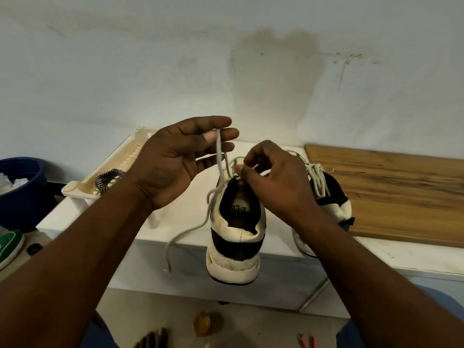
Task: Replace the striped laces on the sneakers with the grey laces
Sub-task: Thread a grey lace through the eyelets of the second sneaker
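so here's where I'm at with the swap: my left hand is up in front of me, palm turned back toward me, thumb and first finger pinching the grey lace near its upper end, other fingers pretty much straight. From that pinch the lace drops down into the top of the near sneaker. My right hand is just beside it, fingers curled in, thumb and fingertip nipping a small loop of the same lace right above the tongue. Can't see which eyelet it's at, my knuckles cover that bit

The near sneaker sits heel toward me on the white table, heel sticking out past the front edge. The loose tail of the lace spills off its left side and hangs down over the table front, tip dangling free

The second sneaker is right behind my right wrist, close beside the first one, and it's got the other grey lace threaded up its front

The striped lace, black and white, is lying bunched on the cream slatted rack at the left end of the table, well apart from both shoes. Wooden board on the right side of the table, blue bucket off to the left, green shoe near it, red-handled pliers down on the floor
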A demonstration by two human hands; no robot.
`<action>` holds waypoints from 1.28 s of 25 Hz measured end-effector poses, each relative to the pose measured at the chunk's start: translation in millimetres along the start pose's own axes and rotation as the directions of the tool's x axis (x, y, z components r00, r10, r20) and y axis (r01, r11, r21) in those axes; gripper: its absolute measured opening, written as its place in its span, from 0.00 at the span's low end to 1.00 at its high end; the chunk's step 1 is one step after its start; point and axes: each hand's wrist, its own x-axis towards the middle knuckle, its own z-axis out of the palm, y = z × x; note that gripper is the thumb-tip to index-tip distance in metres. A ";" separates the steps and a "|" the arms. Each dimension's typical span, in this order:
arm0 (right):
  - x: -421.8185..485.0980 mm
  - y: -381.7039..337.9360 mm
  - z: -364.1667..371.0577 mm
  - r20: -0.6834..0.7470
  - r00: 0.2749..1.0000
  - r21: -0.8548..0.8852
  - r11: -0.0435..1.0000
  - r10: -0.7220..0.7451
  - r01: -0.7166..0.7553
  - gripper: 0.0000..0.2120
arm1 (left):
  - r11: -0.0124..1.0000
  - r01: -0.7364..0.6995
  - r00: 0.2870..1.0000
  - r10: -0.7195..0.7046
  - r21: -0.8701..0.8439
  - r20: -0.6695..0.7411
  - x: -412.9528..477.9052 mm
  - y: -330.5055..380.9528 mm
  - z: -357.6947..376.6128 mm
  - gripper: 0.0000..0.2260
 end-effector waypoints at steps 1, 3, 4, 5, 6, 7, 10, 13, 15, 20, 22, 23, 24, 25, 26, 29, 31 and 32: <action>-2.0 -7.5 -0.4 0.000 1.000 0.119 0.993 -0.021 0.021 0.11 | 0.999 0.004 1.000 -0.003 0.036 -0.013 -0.5 -3.0 4.5 0.12; -5.7 -19.2 1.6 0.092 0.996 0.320 0.947 -0.019 -0.012 0.16 | 0.997 0.023 0.997 -0.017 0.080 -0.075 0.1 -9.6 11.3 0.10; -6.9 -21.5 4.3 0.139 0.990 0.379 0.924 0.004 -0.057 0.19 | 0.994 0.031 0.994 -0.020 0.107 -0.108 0.6 -12.1 13.7 0.09; -7.8 -22.7 7.0 0.166 0.985 0.420 0.902 0.035 -0.103 0.20 | 0.989 0.041 0.991 -0.021 0.145 -0.136 1.1 -13.6 15.4 0.08; -7.8 -23.1 8.1 0.174 0.982 0.454 0.879 0.069 -0.143 0.18 | 0.980 0.055 0.987 -0.024 0.192 -0.161 1.9 -14.6 16.8 0.08; -6.1 -22.6 6.9 0.176 0.979 0.505 0.844 0.101 -0.178 0.14 | 0.968 0.068 0.980 -0.020 0.241 -0.198 3.0 -15.3 16.9 0.07; 1.6 -21.8 -7.3 0.191 0.969 0.725 0.642 0.160 -0.249 0.04 | 0.801 0.143 0.924 0.103 0.581 -0.369 8.4 -20.6 6.4 0.07; 9.6 -11.2 -25.0 0.147 0.973 0.730 0.645 0.176 -0.227 0.08 | 0.268 0.317 0.924 0.127 0.910 -0.360 8.0 -29.6 -8.8 0.08; 10.7 -6.4 -29.8 0.152 0.976 0.683 0.697 0.156 -0.218 0.11 | 0.074 0.379 0.922 0.055 0.922 -0.384 3.1 -34.1 -9.3 0.10; 4.9 -5.8 -15.1 0.108 0.987 0.372 0.916 0.117 -0.149 0.02 | 0.574 0.095 0.967 0.140 0.813 -0.211 4.0 -25.1 7.8 0.19; 4.3 -1.2 -9.5 0.006 0.997 0.219 0.973 0.073 -0.073 0.04 | 0.816 0.087 0.995 -0.038 0.571 -0.097 1.7 -19.7 17.7 0.17; 4.9 0.6 -8.9 -0.018 0.998 0.207 0.977 0.064 -0.059 0.03 | 0.815 0.081 0.997 -0.066 0.574 -0.046 0.6 -20.2 21.6 0.16; 5.4 1.7 -9.7 -0.018 0.998 0.223 0.973 0.062 -0.057 0.01 | 0.790 0.067 0.998 -0.052 0.610 -0.042 -0.4 -22.1 24.4 0.14; 5.9 2.1 -10.0 -0.008 0.997 0.248 0.966 0.073 -0.068 0.01 | 0.766 0.057 0.997 -0.011 0.640 -0.075 -0.5 -25.2 25.7 0.11; 6.6 2.9 -10.1 0.004 0.996 0.270 0.959 0.092 -0.090 0.03 | 0.749 0.054 0.992 0.036 0.660 -0.123 0.4 -27.8 25.4 0.08; 7.2 4.5 -11.3 -0.027 0.990 0.210 0.969 0.138 -0.129 0.05 | 0.675 0.053 0.965 0.155 0.736 -0.212 3.3 -33.1 22.6 0.02; 9.7 9.5 -17.2 -0.014 0.990 -0.017 0.990 0.138 -0.139 0.05 | 0.586 0.069 0.958 0.187 0.808 -0.218 3.7 -35.7 22.6 0.02; 9.1 10.9 -20.1 0.064 0.987 -0.121 0.983 0.147 -0.139 0.08 | 0.545 0.082 0.959 0.184 0.834 -0.215 3.4 -36.9 23.4 0.03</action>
